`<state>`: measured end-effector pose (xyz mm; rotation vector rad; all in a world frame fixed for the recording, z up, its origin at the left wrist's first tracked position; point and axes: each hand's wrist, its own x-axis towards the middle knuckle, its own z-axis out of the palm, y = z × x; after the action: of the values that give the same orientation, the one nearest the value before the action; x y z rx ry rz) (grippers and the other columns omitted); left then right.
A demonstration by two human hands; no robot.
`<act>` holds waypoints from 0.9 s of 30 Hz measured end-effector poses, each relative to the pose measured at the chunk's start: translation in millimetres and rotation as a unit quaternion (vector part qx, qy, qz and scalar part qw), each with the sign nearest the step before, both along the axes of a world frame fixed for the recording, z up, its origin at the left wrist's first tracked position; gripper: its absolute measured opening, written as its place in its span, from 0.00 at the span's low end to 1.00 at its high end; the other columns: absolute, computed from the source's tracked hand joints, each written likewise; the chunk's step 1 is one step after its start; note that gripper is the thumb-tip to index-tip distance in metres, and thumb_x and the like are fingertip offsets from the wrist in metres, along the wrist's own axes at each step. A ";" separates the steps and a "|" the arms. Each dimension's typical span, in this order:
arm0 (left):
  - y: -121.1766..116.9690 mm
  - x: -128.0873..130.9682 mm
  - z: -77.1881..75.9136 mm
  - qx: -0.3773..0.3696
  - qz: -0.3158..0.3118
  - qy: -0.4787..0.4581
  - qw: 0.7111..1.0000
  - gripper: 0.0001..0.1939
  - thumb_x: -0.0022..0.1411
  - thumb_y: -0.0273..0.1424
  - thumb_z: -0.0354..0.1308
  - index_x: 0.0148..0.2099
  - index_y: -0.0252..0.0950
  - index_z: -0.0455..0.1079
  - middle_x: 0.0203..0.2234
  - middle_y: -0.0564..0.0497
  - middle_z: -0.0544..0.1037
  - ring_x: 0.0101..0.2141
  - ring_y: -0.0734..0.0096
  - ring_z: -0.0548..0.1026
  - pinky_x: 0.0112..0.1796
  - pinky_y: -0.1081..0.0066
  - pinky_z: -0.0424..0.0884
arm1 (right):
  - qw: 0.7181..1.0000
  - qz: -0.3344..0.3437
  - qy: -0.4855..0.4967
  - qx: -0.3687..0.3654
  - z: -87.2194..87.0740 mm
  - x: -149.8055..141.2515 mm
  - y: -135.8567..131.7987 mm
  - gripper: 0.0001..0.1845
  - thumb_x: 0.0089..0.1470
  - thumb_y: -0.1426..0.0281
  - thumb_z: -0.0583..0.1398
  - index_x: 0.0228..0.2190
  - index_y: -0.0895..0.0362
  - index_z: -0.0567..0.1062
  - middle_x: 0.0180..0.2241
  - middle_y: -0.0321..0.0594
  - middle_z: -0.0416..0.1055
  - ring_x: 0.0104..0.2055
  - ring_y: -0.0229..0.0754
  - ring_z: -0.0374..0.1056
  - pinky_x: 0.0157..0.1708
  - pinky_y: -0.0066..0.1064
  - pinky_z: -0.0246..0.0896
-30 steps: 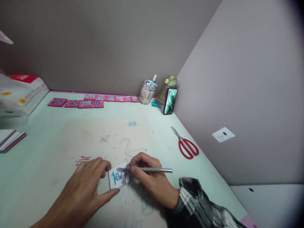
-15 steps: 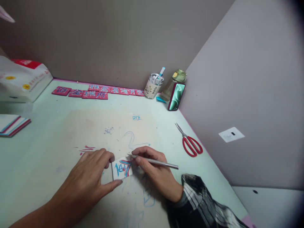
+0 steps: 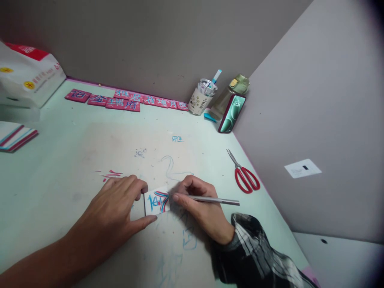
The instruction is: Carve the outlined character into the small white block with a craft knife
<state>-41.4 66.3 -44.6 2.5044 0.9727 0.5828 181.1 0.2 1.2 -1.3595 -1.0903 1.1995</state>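
Observation:
My left hand holds a small white card flat on the work surface, its fingers at the top left corner and the thumb along the lower edge. Blue character strokes mark the card, and curved red and blue stripes run down its right side. In my right hand is a slim silver craft knife, gripped like a pen, its handle pointing right. The fingers are at the card's right edge and hide the knife's tip. Thin red slivers lie beyond my left hand.
Red tiles with blue characters line the back edge. A pen cup, a green-lidded bottle and a leaning phone stand at back right. Red-handled scissors lie right; striped sheets and a white bag are left.
The camera view has shifted and tilted slightly. The knife's handle lies a little flatter, and its tip, visible before near the card's top right corner, is now behind my right fingers.

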 end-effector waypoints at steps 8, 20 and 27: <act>0.5 -0.6 0.6 0.020 -0.031 -0.016 0.999 0.21 0.61 0.41 0.69 0.47 0.41 0.62 0.35 0.54 0.71 0.37 0.61 0.71 0.41 0.61 0.62 | 0.999 0.003 -0.034 0.007 1.2 1.0 0.0 0.13 0.57 0.64 0.66 0.27 0.54 0.70 0.24 0.31 0.65 0.26 0.37 0.57 0.28 0.32 0.54; -0.3 -0.4 -1.6 0.002 -0.026 -0.022 0.999 0.21 0.62 0.44 0.67 0.49 0.42 0.64 0.37 0.53 0.73 0.39 0.59 0.72 0.43 0.61 0.61 | 1.000 0.013 -0.028 -0.003 1.1 1.1 0.5 0.10 0.57 0.64 0.66 0.28 0.55 0.73 0.26 0.33 0.68 0.28 0.37 0.60 0.29 0.32 0.55; 0.2 1.5 -2.2 0.007 -0.039 -0.029 0.999 0.22 0.63 0.42 0.67 0.52 0.42 0.63 0.39 0.52 0.74 0.41 0.58 0.73 0.45 0.60 0.61 | 1.000 0.019 -0.007 -0.021 -2.6 -4.5 -0.3 0.11 0.54 0.67 0.67 0.27 0.54 0.70 0.24 0.32 0.68 0.27 0.37 0.60 0.27 0.32 0.54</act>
<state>-39.9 66.6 -46.8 2.5103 0.8490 0.6354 176.6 -0.1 -1.3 -1.3870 -1.1112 1.2474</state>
